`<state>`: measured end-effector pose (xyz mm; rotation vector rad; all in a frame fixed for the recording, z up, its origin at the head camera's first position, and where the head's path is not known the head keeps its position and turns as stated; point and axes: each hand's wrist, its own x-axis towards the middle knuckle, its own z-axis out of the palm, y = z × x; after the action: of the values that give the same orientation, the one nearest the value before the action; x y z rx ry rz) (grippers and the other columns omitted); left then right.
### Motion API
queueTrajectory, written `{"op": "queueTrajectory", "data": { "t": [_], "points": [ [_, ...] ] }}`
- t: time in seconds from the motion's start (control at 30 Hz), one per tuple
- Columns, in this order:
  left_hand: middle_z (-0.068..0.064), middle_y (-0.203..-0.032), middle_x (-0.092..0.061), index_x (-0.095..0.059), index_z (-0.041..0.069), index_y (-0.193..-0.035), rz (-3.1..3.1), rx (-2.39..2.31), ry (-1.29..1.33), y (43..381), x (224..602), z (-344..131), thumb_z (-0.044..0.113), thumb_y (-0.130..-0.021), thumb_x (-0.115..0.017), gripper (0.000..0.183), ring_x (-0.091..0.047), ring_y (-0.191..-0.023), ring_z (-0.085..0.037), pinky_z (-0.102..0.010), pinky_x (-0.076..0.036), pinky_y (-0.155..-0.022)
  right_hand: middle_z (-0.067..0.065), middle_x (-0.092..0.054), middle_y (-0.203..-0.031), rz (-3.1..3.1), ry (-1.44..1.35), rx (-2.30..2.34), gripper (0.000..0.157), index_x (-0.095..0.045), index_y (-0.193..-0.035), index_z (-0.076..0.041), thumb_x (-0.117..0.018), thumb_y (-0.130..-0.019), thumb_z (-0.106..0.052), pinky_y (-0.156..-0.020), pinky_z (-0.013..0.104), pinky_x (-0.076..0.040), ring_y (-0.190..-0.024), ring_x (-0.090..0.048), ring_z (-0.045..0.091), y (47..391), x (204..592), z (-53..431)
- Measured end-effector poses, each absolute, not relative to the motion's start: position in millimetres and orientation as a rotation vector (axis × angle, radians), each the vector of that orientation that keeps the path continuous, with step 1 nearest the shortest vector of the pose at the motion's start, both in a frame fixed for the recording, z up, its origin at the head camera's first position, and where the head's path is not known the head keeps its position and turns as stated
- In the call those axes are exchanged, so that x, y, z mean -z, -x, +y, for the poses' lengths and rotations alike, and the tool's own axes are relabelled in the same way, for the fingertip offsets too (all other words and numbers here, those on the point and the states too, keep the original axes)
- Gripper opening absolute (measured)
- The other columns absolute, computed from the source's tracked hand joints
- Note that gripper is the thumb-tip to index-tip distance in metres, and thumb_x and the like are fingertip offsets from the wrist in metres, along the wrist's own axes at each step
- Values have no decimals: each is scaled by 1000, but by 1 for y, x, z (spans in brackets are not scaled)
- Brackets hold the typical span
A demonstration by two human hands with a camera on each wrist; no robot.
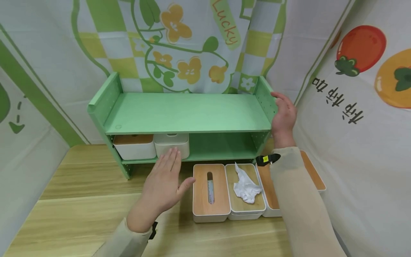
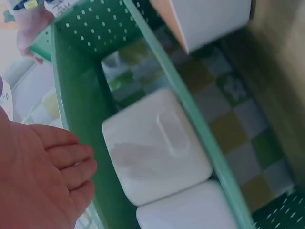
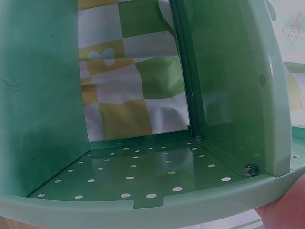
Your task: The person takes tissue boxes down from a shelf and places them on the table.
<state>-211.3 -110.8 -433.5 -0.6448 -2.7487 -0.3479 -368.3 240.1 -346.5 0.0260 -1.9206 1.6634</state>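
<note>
In the head view my left hand is stretched out, fingers straight and thumb apart, with its fingertips at the front of a white lidded box. That box sits on the lower level of a green two-tier shelf, beside a white box with a wooden lid. The left wrist view shows my left palm facing the shelf's front edge, holding nothing. My right hand rests against the outer side of the shelf's right panel; in the right wrist view only a bit of it shows.
In front of the shelf stand a wooden-lidded box with a slot, a tissue box with a white tissue sticking up, and another wooden-lidded box partly behind my right forearm. Printed cloth hangs around the wooden table.
</note>
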Motion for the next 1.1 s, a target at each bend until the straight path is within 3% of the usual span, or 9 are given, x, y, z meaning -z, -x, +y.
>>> {"op": "queueTrajectory", "data": {
  "t": [0.17, 0.3, 0.43, 0.57, 0.67, 0.8, 0.97, 1.03, 1.1],
  "points": [
    [-28, -156, -26, -27, -12, -151, -2776, 291, 587, 235, 421, -113, 68, -98, -37, 97, -17, -146, -39, -46, -9, -118, -5, -56, -138, -1900, -31, -1684, 38, -73, -121, -16, -40, -102, -20, -99, 30, -27, -124, -43, 12, 368, 346, 240],
    [-31, -144, -41, -37, -12, -145, -2761, 251, 586, 257, 418, -112, 70, -96, -37, 95, -32, -137, -44, -51, -15, -116, -6, -56, -139, -1928, -25, -1664, 38, -72, -123, -15, -40, -103, -21, -104, 30, -27, -128, -42, 9, 368, 346, 241],
    [-27, -127, -52, -50, -3, -138, -2807, 208, 559, 273, 416, -110, 70, -96, -40, 84, -45, -119, -44, -55, -27, -106, -8, -54, -140, -1962, -6, -1670, 38, -70, -126, -17, -39, -104, -23, -107, 32, -26, -130, -40, 8, 366, 348, 242],
    [-22, -117, -60, -55, 9, -140, -2929, 190, 502, 286, 412, -110, 72, -97, -29, 81, -53, -106, -42, -55, -38, -93, -8, -54, -140, -1961, -6, -1674, 38, -70, -126, -16, -39, -104, -23, -104, 32, -27, -126, -42, 11, 366, 350, 241],
    [-13, -98, -66, -59, 17, -140, -2990, 207, 468, 295, 408, -110, 72, -98, -25, 77, -60, -89, -38, -53, -44, -81, -7, -55, -139, -1943, -18, -1678, 38, -71, -125, -16, -40, -104, -22, -100, 32, -27, -123, -43, 12, 367, 351, 240],
    [1, -71, -61, -73, 24, -118, -3088, 248, 442, 307, 404, -109, 75, -96, -15, 80, -60, -67, -27, -48, -48, -66, -7, -56, -138, -1922, -21, -1681, 37, -71, -124, -17, -40, -103, -22, -99, 31, -28, -121, -44, 13, 368, 350, 240],
    [2, -60, -57, -73, 26, -79, -3209, 221, 381, 314, 406, -106, 81, -89, -1, 91, -57, -57, -22, -42, -44, -52, -7, -56, -138, -1927, -21, -1670, 38, -71, -124, -17, -40, -103, -22, -96, 31, -28, -114, -45, 14, 368, 349, 240],
    [1, -58, -56, -74, 26, -81, -3212, 201, 364, 315, 408, -105, 80, -89, -2, 90, -56, -54, -22, -41, -42, -48, -7, -56, -139, -1936, -23, -1659, 38, -71, -124, -17, -40, -103, -23, -96, 31, -28, -113, -45, 11, 368, 348, 240],
    [0, -56, -55, -76, 27, -103, -3188, 194, 368, 316, 409, -104, 78, -92, -8, 86, -54, -52, -23, -40, -40, -46, -7, -55, -139, -1939, -25, -1648, 38, -71, -124, -18, -40, -104, -23, -95, 30, -29, -104, -46, 10, 369, 347, 240]
  ]
}}
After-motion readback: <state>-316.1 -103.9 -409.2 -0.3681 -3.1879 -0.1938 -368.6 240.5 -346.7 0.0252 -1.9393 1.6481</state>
